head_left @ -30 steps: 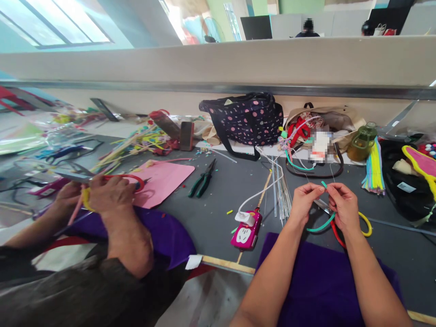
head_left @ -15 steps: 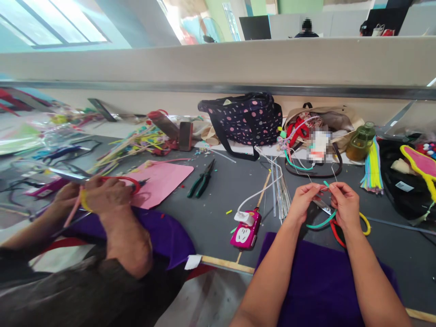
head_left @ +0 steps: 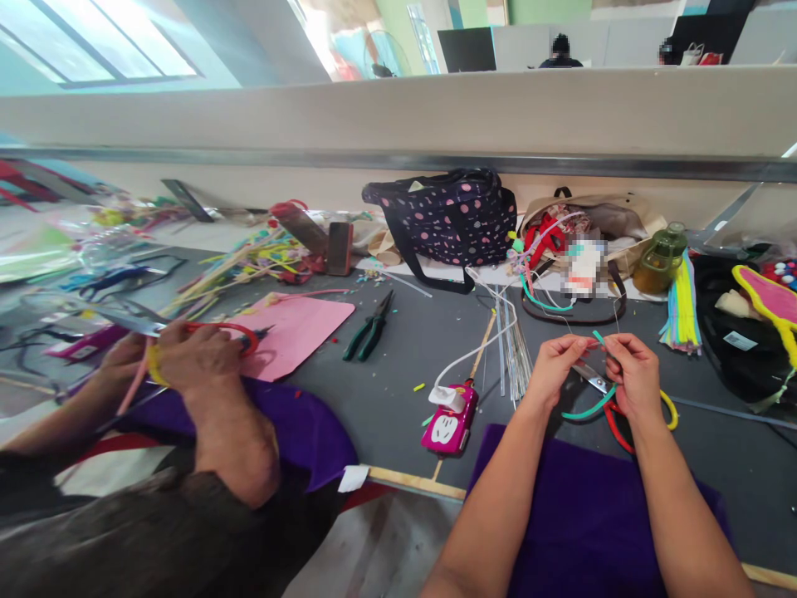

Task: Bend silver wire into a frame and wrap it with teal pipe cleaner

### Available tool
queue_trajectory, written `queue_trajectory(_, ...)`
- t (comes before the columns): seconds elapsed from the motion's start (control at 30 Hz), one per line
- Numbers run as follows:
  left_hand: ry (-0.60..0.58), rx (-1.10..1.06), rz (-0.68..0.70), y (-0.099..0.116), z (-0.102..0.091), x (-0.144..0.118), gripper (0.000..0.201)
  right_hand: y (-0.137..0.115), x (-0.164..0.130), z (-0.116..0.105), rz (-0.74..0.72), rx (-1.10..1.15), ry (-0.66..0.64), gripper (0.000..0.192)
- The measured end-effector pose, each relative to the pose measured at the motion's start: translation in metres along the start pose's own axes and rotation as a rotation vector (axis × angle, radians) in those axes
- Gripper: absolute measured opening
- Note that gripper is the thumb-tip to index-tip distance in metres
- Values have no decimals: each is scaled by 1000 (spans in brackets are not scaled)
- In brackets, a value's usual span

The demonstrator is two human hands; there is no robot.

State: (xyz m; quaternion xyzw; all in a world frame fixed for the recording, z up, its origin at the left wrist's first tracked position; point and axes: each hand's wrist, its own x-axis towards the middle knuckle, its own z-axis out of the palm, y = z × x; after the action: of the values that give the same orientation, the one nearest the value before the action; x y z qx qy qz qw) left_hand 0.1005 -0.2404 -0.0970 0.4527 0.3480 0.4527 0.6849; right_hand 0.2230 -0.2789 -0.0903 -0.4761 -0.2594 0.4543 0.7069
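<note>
My left hand [head_left: 556, 364] and my right hand [head_left: 631, 371] are raised close together over the grey table [head_left: 398, 365]. Both pinch a teal pipe cleaner [head_left: 585, 408] that curves down to the left below them; a small pink piece shows between the fingertips. A thin wire [head_left: 616, 316] rises near my right fingers. Under my hands lie scissors [head_left: 623, 407] with red and yellow handles. A purple cloth [head_left: 579, 515] covers my lap.
A co-worker's hands [head_left: 187, 357] at left hold red-handled scissors and a pink stem over purple cloth. Green pliers [head_left: 371, 327], a pink sheet [head_left: 292, 330], a pink gadget with white cable [head_left: 449, 421], wire rods [head_left: 514, 349], a dotted bag [head_left: 449, 218], a green bottle [head_left: 663, 259].
My hands have drifted slightly apart and the right one moved a little right; the teal pipe cleaner stays pinched. The co-worker's hands barely shifted.
</note>
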Motion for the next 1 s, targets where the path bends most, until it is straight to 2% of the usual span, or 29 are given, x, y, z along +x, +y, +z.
queue_trajectory(0.57,7,54,11,2,-1,0,41,5,4,-5,-7,-62,-23,25)
queue_trajectory(0.73,-5,47,8,2,0,0,33,10,5,-7,-47,-96,-20,25)
queue_trajectory(1.0,80,70,38,-1,5,1,22,11,4,-7,-71,-129,-32,26)
